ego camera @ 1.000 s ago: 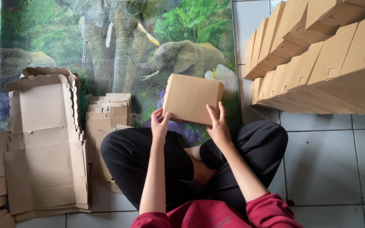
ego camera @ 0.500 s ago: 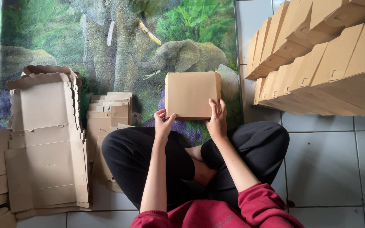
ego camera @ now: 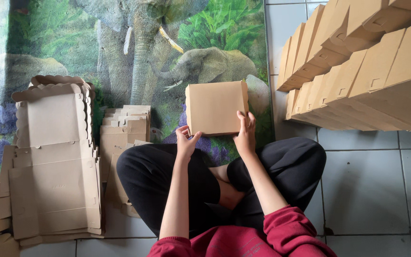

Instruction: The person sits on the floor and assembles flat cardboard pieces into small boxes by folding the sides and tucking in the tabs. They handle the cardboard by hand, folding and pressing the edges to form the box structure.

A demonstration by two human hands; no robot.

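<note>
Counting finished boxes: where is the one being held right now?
Head view, centre: the folded cardboard box sits between the left hand and right hand, above the knees, over the elephant mat.

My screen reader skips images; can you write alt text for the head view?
Both hands, left hand and right hand, hold a folded brown cardboard box above crossed legs. Flat box blanks lie left, finished boxes stacked right.

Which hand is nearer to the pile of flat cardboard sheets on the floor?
Left. The left hand grips the box's lower left corner, on the side of the flat cardboard sheets. The right hand holds the box's right edge, farther away.
</note>
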